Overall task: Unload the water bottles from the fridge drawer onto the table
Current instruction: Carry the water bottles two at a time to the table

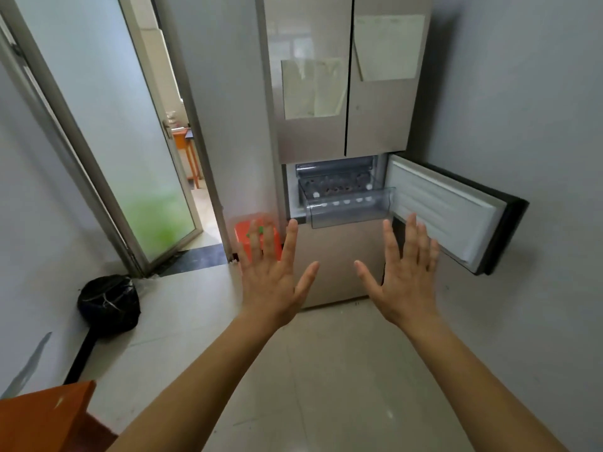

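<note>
A tall beige fridge (pixel 346 125) stands ahead against the wall. Its lower right door (pixel 450 207) hangs open to the right. A clear plastic drawer (pixel 350 212) is pulled out of the compartment, and several white bottle caps (pixel 346 201) show along its front, with more bottles behind. My left hand (pixel 272 275) and my right hand (pixel 406 272) are both raised in front of the fridge's lower panel, palms forward, fingers spread, holding nothing. Both hands are short of the drawer and below it.
An orange table corner (pixel 45 415) shows at the bottom left. A black bag (pixel 109 303) lies on the tiled floor by the left wall. An orange bin (pixel 257 238) stands left of the fridge. A frosted glass door (pixel 107 125) stands open onto another room.
</note>
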Action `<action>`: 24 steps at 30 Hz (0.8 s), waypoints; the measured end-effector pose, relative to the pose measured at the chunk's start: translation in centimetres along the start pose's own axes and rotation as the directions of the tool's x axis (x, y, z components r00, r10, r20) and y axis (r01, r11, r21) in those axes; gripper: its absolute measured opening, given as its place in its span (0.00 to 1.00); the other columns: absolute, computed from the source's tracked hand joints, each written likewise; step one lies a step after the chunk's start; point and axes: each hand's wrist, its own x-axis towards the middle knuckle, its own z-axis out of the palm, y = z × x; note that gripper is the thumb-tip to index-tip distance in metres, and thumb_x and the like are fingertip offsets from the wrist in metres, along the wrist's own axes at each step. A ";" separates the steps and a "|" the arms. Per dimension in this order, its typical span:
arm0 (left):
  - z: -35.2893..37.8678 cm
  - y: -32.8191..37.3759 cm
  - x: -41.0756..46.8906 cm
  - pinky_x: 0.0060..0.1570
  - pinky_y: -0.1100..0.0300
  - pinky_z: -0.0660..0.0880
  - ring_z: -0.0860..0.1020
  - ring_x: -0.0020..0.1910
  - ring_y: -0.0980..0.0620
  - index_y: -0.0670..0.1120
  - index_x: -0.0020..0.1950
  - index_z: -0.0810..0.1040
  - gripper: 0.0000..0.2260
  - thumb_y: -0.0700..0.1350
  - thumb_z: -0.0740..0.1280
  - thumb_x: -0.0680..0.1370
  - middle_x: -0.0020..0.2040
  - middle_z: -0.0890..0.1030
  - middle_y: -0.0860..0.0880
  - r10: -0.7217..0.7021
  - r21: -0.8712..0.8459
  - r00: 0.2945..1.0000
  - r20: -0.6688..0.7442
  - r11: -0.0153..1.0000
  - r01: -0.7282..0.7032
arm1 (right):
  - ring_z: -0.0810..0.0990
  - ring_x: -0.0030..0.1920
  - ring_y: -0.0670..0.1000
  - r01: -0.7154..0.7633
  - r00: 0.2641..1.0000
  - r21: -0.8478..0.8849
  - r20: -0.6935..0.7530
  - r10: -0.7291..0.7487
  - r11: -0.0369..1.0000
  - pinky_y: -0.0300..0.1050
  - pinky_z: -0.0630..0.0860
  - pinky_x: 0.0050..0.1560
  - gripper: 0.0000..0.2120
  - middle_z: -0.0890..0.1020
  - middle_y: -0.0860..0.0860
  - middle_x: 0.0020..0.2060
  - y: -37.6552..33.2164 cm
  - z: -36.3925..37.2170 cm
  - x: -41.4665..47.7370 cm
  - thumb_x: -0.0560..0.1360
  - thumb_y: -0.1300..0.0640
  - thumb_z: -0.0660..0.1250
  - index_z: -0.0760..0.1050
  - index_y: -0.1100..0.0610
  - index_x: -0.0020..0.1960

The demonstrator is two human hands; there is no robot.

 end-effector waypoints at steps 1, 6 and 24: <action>0.5 0.5 1.1 0.73 0.31 0.46 0.36 0.79 0.41 0.54 0.81 0.39 0.37 0.70 0.45 0.78 0.80 0.35 0.44 0.000 0.002 1.000 0.001 1.000 0.000 | 0.39 0.80 0.59 0.004 1.000 0.003 0.002 -0.004 1.000 0.65 0.44 0.77 0.43 0.40 0.59 0.80 0.8 0.5 1.1 0.76 0.32 0.54 0.44 0.52 0.82; 4.1 1.3 7.2 0.74 0.32 0.45 0.36 0.79 0.41 0.53 0.81 0.40 0.37 0.71 0.40 0.77 0.80 0.34 0.44 -0.005 0.007 1.000 -0.015 1.000 0.005 | 0.41 0.80 0.60 0.025 1.000 0.019 0.010 -0.026 1.000 0.64 0.44 0.77 0.42 0.41 0.59 0.80 3.4 4.8 6.4 0.76 0.32 0.54 0.45 0.52 0.82; 26.0 -3.1 37.6 0.75 0.36 0.42 0.29 0.76 0.43 0.57 0.79 0.34 0.34 0.69 0.42 0.79 0.78 0.28 0.46 0.088 0.002 0.962 0.260 0.996 -0.091 | 0.41 0.80 0.60 -0.051 0.985 -0.135 0.158 0.073 0.989 0.64 0.44 0.77 0.41 0.41 0.58 0.80 12.4 24.8 32.3 0.77 0.32 0.52 0.42 0.50 0.81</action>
